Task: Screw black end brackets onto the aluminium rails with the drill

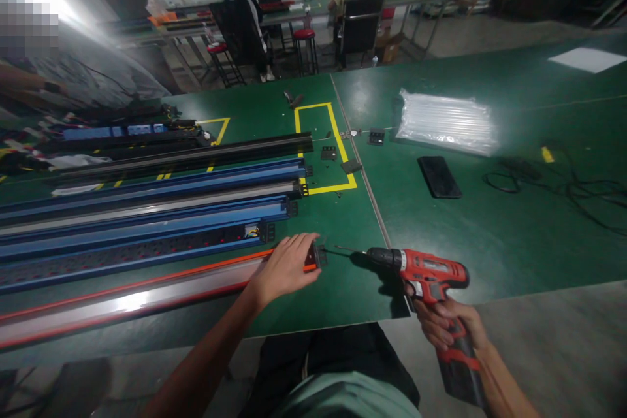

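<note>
My left hand (289,268) is wrapped over the right end of a long orange-edged bar (147,300), near its black end cap (321,255). In my right hand (448,323) is a red and black cordless drill (431,271), held by its handle at the table's front edge. Its long thin bit points left, towards the end cap, with a gap between them. Behind the orange bar lie several blue bars (196,214) and a black one (196,154), roughly parallel, some with black end caps.
The green table (490,228) bears small black plates (328,153), a black flat object (439,177), a plastic-wrapped bundle (445,123), dark cables (578,192) and white paper (588,59). Two people sit at a far table; another person's arm (29,78) is at the left.
</note>
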A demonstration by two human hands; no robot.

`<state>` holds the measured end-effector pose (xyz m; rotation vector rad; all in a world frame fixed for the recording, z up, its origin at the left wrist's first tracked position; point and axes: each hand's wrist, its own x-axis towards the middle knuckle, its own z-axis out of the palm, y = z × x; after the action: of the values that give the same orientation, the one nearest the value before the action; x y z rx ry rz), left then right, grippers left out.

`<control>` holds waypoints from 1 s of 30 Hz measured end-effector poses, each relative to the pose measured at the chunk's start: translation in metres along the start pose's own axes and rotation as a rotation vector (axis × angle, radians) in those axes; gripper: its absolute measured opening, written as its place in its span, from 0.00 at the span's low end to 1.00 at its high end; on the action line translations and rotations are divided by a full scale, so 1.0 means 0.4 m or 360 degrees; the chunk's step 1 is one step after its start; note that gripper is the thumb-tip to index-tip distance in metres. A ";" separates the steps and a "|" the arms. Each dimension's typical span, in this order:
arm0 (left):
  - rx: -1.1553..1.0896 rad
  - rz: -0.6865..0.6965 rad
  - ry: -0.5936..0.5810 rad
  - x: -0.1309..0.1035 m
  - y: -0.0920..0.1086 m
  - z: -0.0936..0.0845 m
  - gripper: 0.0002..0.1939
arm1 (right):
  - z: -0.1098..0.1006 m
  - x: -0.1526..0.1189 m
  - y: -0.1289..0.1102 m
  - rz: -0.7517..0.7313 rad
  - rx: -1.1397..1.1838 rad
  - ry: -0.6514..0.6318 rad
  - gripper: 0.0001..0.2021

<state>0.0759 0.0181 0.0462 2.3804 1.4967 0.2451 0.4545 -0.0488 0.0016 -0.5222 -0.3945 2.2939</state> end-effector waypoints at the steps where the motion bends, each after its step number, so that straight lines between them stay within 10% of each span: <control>1: -0.0002 -0.0005 -0.0006 0.000 0.000 -0.001 0.33 | -0.001 0.000 -0.001 0.0007 0.0005 -0.0002 0.15; 30: -0.0095 0.0092 0.0047 -0.005 -0.009 0.002 0.31 | -0.012 0.020 -0.049 0.0394 0.0030 0.0009 0.20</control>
<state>0.0723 0.0176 0.0441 2.3849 1.4146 0.3355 0.4635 -0.0291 0.0037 -0.5965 -0.3198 2.5299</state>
